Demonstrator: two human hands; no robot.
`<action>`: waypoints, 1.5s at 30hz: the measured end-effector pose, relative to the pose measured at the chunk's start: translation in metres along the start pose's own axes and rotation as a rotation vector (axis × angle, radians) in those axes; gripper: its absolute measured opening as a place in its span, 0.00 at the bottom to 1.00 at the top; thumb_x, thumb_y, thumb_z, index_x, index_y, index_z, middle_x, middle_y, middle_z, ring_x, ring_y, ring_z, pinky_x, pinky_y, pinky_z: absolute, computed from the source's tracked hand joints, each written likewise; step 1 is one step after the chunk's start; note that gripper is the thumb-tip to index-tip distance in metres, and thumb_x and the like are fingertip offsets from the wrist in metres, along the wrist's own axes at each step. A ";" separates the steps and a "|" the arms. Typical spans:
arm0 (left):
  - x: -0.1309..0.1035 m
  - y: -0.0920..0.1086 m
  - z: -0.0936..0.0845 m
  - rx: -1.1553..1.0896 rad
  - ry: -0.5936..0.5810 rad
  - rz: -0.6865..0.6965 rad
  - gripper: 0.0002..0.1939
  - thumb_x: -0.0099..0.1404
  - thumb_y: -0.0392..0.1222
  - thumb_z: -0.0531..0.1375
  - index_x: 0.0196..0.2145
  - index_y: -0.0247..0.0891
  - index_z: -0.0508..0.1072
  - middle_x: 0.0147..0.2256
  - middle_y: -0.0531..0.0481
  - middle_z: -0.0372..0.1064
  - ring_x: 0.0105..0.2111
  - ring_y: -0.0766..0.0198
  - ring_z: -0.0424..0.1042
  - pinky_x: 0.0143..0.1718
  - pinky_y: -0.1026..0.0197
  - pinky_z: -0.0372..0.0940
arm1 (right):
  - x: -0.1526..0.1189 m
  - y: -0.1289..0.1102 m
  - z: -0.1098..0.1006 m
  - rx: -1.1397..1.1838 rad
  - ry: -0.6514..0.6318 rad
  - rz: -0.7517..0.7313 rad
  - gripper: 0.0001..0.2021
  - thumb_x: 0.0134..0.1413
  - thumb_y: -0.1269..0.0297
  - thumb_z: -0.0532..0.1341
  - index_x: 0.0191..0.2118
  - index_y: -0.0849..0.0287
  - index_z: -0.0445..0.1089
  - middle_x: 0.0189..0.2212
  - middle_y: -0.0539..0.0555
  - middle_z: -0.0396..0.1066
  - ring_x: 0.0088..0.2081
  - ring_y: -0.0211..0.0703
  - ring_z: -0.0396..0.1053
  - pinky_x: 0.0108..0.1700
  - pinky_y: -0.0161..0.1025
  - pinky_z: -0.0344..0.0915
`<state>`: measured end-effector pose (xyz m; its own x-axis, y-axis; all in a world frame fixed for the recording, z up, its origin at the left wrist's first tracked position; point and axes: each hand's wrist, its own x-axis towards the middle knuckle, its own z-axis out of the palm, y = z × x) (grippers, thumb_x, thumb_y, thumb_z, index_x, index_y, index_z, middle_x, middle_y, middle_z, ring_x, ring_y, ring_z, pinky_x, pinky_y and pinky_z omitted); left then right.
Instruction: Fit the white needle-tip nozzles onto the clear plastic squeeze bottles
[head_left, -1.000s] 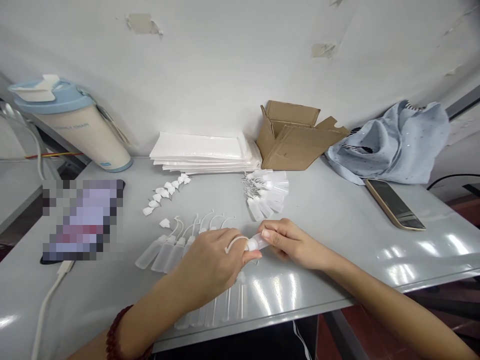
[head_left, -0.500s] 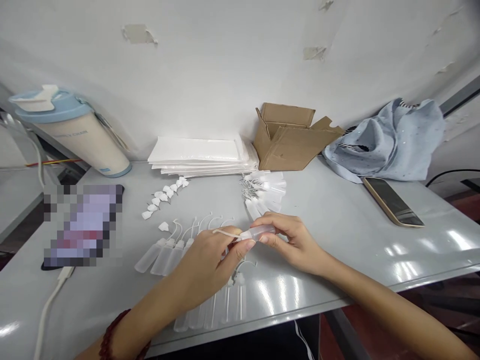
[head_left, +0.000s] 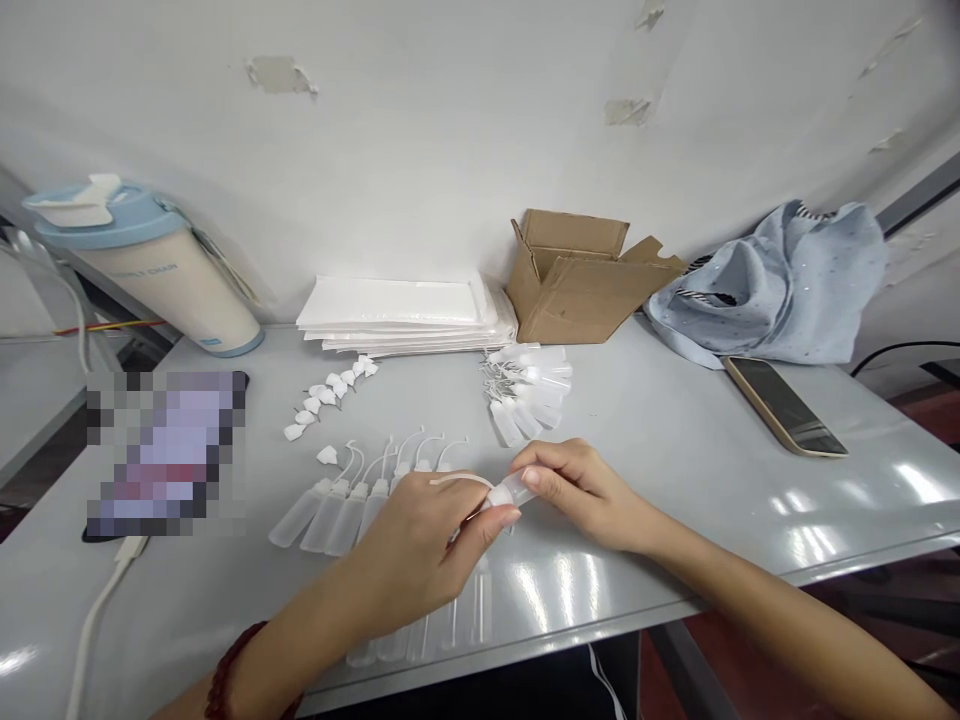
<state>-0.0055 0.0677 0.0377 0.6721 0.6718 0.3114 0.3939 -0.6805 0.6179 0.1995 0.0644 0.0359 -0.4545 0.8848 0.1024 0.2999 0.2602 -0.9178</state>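
Between my two hands is a small translucent squeeze bottle [head_left: 517,487] with a white cap and a thin strap. Its body is gripped by my right hand [head_left: 585,492], thumb on top. My left hand [head_left: 420,540] pinches the cap end, its fingertips partly hidden. Under and behind my left hand lie similar bottles [head_left: 324,517] in a row, straps sticking up. Nearer the table's front edge lies another row of clear bottles [head_left: 481,605], partly covered by my left hand and forearm. Beyond my right hand, capped bottles [head_left: 525,400] form a loose fan.
White caps with thin needle tips [head_left: 322,393] lie in a diagonal line. Behind them are stacked white packets [head_left: 394,303] and an open cardboard box [head_left: 581,290]. A tumbler [head_left: 176,280] and a blurred phone [head_left: 176,440] are left; a cloth bag [head_left: 795,285] and another phone [head_left: 786,405] right.
Both hands have shifted slightly toward me with the bottle, which is now more tilted. My right fingers have moved further over its body.
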 end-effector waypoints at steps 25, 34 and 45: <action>-0.022 -0.056 -0.089 0.627 -0.098 -0.634 0.16 0.68 0.37 0.47 0.44 0.36 0.73 0.46 0.43 0.74 0.48 0.48 0.69 0.41 0.52 0.65 | 0.017 0.032 -0.005 -0.517 0.531 -0.024 0.12 0.54 0.62 0.59 0.26 0.55 0.54 0.20 0.45 0.57 0.20 0.33 0.52 0.24 0.33 0.53; -0.035 -0.073 -0.090 0.656 -0.264 -0.610 0.16 0.63 0.35 0.50 0.44 0.39 0.74 0.41 0.45 0.75 0.40 0.52 0.73 0.36 0.57 0.63 | 0.017 0.032 -0.008 -0.643 0.528 0.150 0.15 0.53 0.58 0.57 0.27 0.53 0.47 0.18 0.43 0.51 0.19 0.35 0.50 0.23 0.34 0.50; -0.029 -0.079 -0.088 0.563 -0.356 -0.803 0.17 0.63 0.41 0.49 0.47 0.44 0.71 0.39 0.47 0.74 0.38 0.50 0.73 0.39 0.53 0.62 | 0.019 0.034 -0.008 -0.601 0.538 0.230 0.18 0.51 0.54 0.59 0.26 0.53 0.48 0.18 0.42 0.49 0.19 0.34 0.49 0.22 0.33 0.48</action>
<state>-0.1115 0.1276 0.0433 0.1927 0.9244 -0.3292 0.9808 -0.1709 0.0943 0.2076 0.0928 0.0094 0.0887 0.9651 0.2463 0.8013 0.0777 -0.5931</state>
